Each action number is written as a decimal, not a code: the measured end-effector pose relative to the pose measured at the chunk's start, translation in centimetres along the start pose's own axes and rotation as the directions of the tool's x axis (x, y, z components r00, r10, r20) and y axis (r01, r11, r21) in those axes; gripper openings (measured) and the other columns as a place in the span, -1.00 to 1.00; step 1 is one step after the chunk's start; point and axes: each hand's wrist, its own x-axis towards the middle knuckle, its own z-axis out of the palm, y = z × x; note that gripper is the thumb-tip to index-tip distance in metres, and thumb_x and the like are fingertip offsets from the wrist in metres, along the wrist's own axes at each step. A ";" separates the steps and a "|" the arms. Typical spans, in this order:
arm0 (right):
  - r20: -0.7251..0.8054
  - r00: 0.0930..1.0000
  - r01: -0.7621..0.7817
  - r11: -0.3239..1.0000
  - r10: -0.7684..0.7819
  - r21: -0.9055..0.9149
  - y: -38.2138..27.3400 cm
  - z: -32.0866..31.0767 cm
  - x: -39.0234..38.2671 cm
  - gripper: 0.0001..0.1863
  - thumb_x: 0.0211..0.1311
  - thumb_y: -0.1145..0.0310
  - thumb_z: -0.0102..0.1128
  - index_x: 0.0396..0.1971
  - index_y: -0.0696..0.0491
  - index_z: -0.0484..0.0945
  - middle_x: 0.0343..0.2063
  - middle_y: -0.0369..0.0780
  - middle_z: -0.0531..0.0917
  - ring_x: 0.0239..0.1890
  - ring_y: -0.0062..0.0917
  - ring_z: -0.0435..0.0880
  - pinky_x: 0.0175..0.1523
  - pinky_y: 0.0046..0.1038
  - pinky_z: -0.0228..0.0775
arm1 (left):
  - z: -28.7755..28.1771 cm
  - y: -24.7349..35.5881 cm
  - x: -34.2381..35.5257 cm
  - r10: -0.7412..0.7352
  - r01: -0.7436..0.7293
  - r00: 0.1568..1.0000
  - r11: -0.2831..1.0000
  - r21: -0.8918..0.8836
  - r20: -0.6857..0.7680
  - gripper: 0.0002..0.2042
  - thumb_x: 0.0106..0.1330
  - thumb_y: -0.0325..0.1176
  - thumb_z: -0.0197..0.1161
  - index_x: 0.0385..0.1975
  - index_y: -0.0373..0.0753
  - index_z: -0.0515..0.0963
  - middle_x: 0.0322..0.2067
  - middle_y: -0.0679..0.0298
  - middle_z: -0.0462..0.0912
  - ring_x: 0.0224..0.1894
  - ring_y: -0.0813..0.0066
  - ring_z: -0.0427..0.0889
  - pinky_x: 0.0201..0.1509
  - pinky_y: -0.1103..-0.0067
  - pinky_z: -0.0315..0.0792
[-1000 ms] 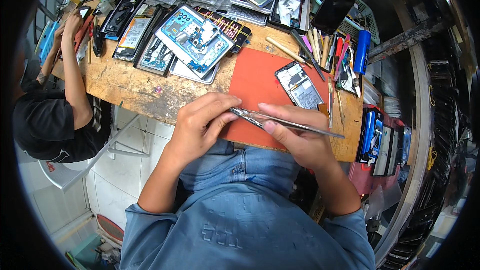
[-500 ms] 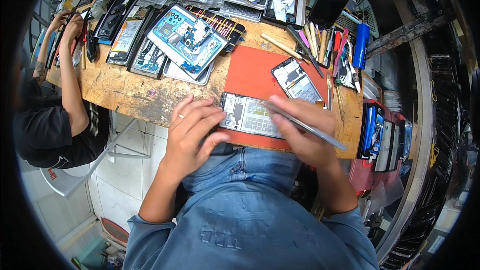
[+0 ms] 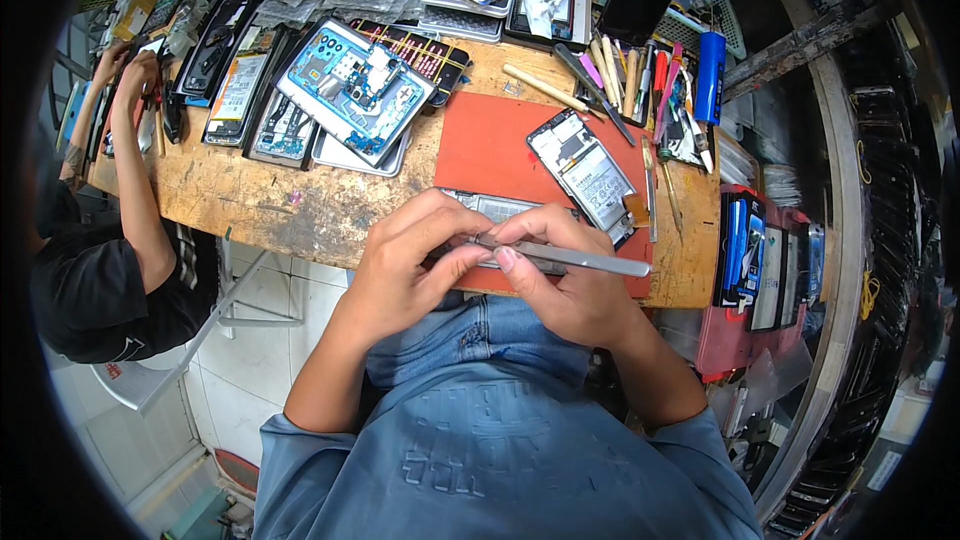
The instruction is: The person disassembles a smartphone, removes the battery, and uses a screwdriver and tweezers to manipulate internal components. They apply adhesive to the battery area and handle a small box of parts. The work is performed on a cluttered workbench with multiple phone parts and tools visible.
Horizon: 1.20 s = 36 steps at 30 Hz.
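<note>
wooden bench [image 3: 250, 200], scuffed and scorched-looking, runs out left of the red mat [image 3: 480, 140]. the mat lies in front of the seated worker. well left of it, a co-worker in a black sleeve [image 3: 85, 275]. beyond its far left corner, a blue-framed phone body [image 3: 350, 90] on a stack.

both hands over the mat's near half. left hand [image 3: 405, 255]: thumb and forefinger brought together at the inner end of a metal tool; cannot tell whether they pinch it or some tiny part. right hand [image 3: 570, 285]: thumb and fingers grasping the tool, fingertips of the two hands meeting or nearly so.

opened phone [image 3: 590, 180] toward the mat's right edge, innards up. phone chassis [image 3: 510, 207] on the mat's near half, mostly covered by the hands. metal tool [image 3: 610, 263], slim, its outer end jutting toward the mat's right edge.

risks, as judged: a slip of the tool, from a loose pinch, could scratch the chassis; a small piece could drop off the mat's near edge.

chassis relative to fingers: beneath and just beyond them, its far edge showing past the knuckles. contact unclear.
</note>
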 end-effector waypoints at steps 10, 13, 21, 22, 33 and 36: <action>-0.482 0.876 0.011 0.999 -0.025 -0.030 -2.1 -6.1 0.8 -0.76 0.65 0.27 0.23 -0.17 0.16 0.62 -0.39 -0.24 0.68 -0.34 -0.59 0.64 -0.22 -0.46 0.46 | -2.1 -1.8 3.1 -0.136 0.145 0.968 0.989 0.027 -0.212 -0.86 0.36 -0.56 0.49 -0.13 -0.32 0.79 -0.25 0.14 0.83 -0.21 0.34 0.80 -0.10 0.47 0.65; -0.422 0.904 -0.288 0.831 0.072 -0.475 -2.9 -11.0 1.2 -0.74 0.54 0.25 0.29 -0.26 0.16 0.65 -0.45 -0.19 0.65 -0.42 -0.39 0.64 -0.25 -0.29 0.43 | -1.2 -2.3 5.8 0.074 -0.078 0.997 0.921 0.381 0.026 -0.84 0.31 -0.50 0.54 -0.19 -0.30 0.72 -0.31 0.09 0.76 -0.27 0.14 0.78 -0.15 0.37 0.63; -0.368 0.920 -0.383 0.497 0.134 -0.779 4.1 -12.9 0.2 -0.82 0.31 0.35 0.47 -0.24 0.12 0.68 -0.24 -0.05 0.69 -0.14 0.01 0.73 -0.05 -0.01 0.55 | -2.6 -2.4 7.1 0.124 -0.049 0.984 0.878 0.475 -0.129 -0.79 0.35 -0.68 0.39 -0.06 -0.36 0.76 -0.25 0.05 0.82 -0.26 0.17 0.83 -0.10 0.38 0.67; -0.372 0.925 -0.356 0.512 0.076 -0.782 4.8 -12.8 0.2 -0.81 0.30 0.36 0.47 -0.23 0.13 0.67 -0.23 -0.05 0.69 -0.13 0.01 0.72 -0.04 -0.01 0.55 | -4.4 -1.6 6.9 0.114 0.008 0.967 0.881 0.473 -0.229 -0.87 0.42 -0.63 0.39 -0.10 -0.37 0.77 -0.29 0.10 0.81 -0.31 0.30 0.80 -0.17 0.42 0.64; -0.544 0.811 -0.217 0.753 -0.216 -0.621 4.8 -12.4 -3.4 -0.92 0.43 0.57 0.26 -0.15 0.25 0.62 -0.31 -0.12 0.57 -0.28 -0.32 0.62 -0.10 -0.31 0.48 | -27.5 5.2 7.1 0.524 0.023 0.611 0.738 0.675 -0.593 -0.61 0.52 -0.64 0.23 0.31 -0.30 0.57 0.00 0.13 0.83 0.21 0.30 0.76 0.39 0.36 0.47; -0.635 0.710 -0.123 0.833 -0.306 -0.539 0.2 -7.4 0.2 -0.75 0.46 0.59 0.17 0.07 0.27 0.63 -0.27 -0.14 0.59 -0.26 -0.36 0.61 -0.04 -0.33 0.49 | -32.1 8.3 9.5 0.586 -0.032 0.587 0.706 0.708 -0.558 -0.74 0.58 -0.40 0.36 0.14 -0.37 0.68 -0.04 0.11 0.85 0.06 0.34 0.83 0.23 0.40 0.62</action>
